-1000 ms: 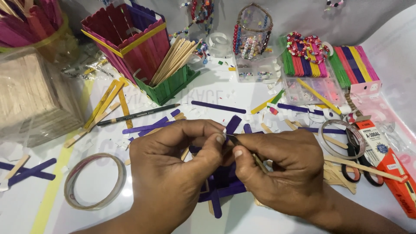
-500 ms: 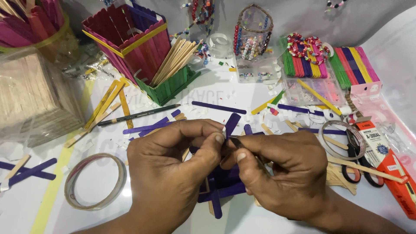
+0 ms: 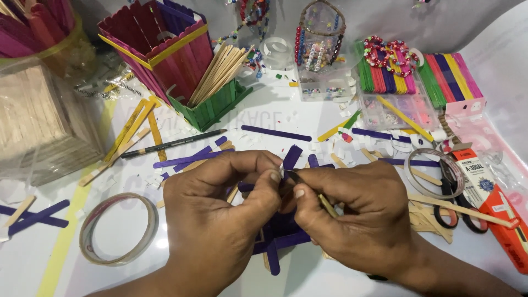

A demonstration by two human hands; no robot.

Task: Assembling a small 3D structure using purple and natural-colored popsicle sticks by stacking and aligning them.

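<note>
Compared with a second ago, little has changed: both hands remain together at centre, shifted only slightly. The left hand (image 3: 220, 220) pinches shut on a small white scrap (image 3: 281, 171) between thumb and forefinger. The right hand (image 3: 357, 214) is closed around a thin dark-tipped tool (image 3: 313, 192), its tip meeting that scrap. Both hover above the purple flat-stick assembly (image 3: 280, 236) lying on the white glossy table (image 3: 308, 115). A clear tape ring (image 3: 118, 228) lies left; the green stick-built holder (image 3: 212, 107) stands behind.
</note>
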